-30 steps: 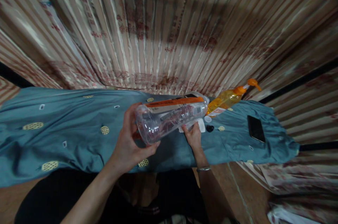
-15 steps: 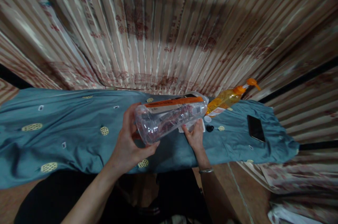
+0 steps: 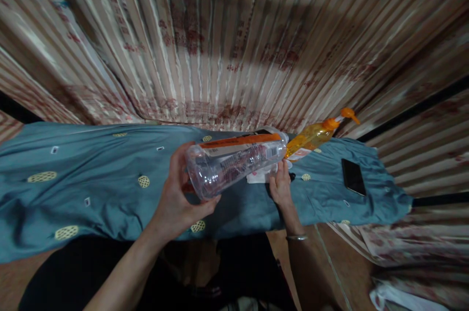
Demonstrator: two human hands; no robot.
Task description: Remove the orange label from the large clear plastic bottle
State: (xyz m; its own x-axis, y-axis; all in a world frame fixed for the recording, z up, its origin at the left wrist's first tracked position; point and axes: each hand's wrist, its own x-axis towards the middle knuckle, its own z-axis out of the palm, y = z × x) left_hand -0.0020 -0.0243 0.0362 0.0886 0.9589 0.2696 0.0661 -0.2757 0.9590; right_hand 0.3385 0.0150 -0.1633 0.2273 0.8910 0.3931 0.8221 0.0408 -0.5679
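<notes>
A clear plastic bottle [image 3: 234, 162] with an orange and grey label lies tilted in the grip of my left hand [image 3: 178, 203], whose fingers and thumb wrap round its base end. The bottle's neck end points right. My right hand [image 3: 282, 188] reaches forward low over the cloth, fingers stretched and thumb apart. Its fingertips are at a small white round piece [image 3: 289, 165], partly covering it. Just left of those fingers lies a white tissue-like pad [image 3: 258, 176]. A small black piece [image 3: 292, 176] sits right beside the hand.
Behind the clear bottle's neck stands a pump bottle [image 3: 309, 139] of yellow-orange liquid with an orange pump. A black phone [image 3: 353, 177] lies farther right on the teal cloth [image 3: 110, 169]. Patterned curtains [image 3: 220, 47] hang close behind, with dark bars at both sides.
My right hand has moved right, off the white pad and onto the small white round piece. My left hand keeps the clear bottle in nearly the same place.
</notes>
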